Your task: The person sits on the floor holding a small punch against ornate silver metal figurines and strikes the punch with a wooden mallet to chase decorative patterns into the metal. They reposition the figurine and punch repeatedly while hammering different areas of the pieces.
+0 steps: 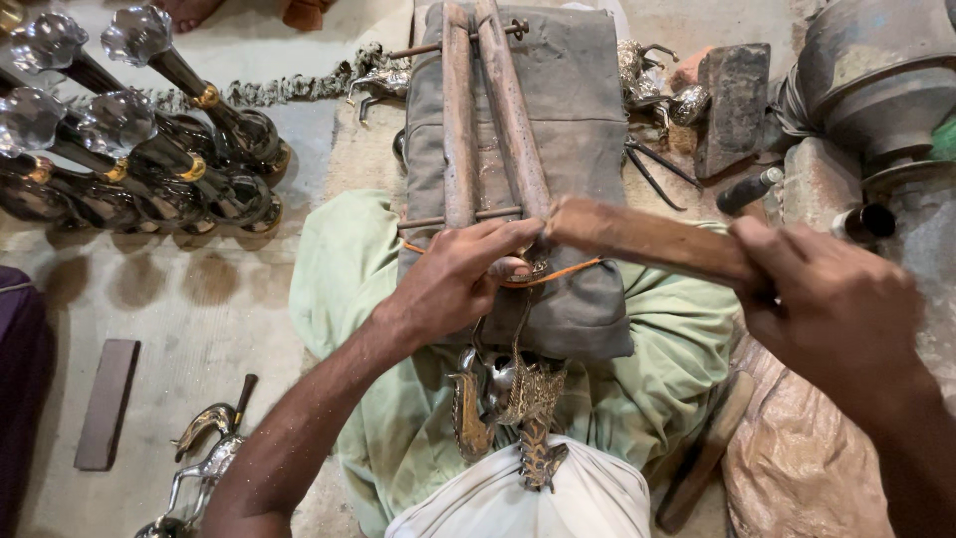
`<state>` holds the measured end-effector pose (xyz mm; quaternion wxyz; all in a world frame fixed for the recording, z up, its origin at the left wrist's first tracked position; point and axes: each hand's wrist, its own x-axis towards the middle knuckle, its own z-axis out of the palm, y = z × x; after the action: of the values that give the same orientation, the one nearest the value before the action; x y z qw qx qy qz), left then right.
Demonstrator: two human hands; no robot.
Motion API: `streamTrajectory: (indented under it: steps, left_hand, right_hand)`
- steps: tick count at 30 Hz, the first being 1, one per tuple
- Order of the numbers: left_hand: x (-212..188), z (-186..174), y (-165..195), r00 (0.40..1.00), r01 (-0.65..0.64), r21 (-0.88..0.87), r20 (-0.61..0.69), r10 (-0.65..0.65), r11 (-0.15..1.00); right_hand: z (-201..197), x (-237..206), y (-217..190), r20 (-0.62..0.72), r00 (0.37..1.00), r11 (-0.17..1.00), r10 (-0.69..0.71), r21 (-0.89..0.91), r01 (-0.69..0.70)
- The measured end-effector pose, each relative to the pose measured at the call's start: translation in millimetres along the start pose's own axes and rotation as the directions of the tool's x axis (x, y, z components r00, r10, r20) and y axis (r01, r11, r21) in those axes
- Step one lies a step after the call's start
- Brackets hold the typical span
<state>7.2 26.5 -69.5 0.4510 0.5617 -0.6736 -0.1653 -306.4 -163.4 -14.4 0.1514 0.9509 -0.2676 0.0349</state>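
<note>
Wooden and worn, the mallet (647, 239) sits clenched in your right hand's (836, 309) grip, while your left hand (463, 279) closes its grip on a small brass piece (528, 269) atop the grey padded bench (568, 120).

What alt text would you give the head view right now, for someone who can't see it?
A right hand grips a wooden stick over a small metal piece that the left hand's fingers pin on a cloth-covered wooden frame. Ornate brass pieces lie in the lap; shiny metal stands line the floor at left.
</note>
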Motion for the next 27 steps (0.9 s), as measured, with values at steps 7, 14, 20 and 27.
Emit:
streamTrajectory:
  steps: [7, 14, 20, 27]
  left_hand:
    - [4, -1, 0, 0.999, -0.002, 0.004, 0.044, 0.002, 1.000]
    - [9, -4, -1, 0.996, -0.016, -0.041, 0.085, 0.019, 0.999]
    - [14, -7, 3, 0.986, 0.066, -0.123, 0.161, -0.046, 0.990]
    - [26, -12, 7, 0.989, -0.068, -0.106, 0.127, 0.082, 0.992]
  right_hand:
    - [5, 0, -3, -0.176, 0.984, 0.974, -0.024, 0.217, 0.062]
    - [4, -4, -3, -0.169, 0.985, 0.906, 0.021, 0.420, 0.053]
    - [16, -5, -4, -0.177, 0.982, 0.853, 0.063, 0.520, 0.039]
    - [39, -17, 7, -0.187, 0.979, 0.949, 0.081, 0.314, -0.018]
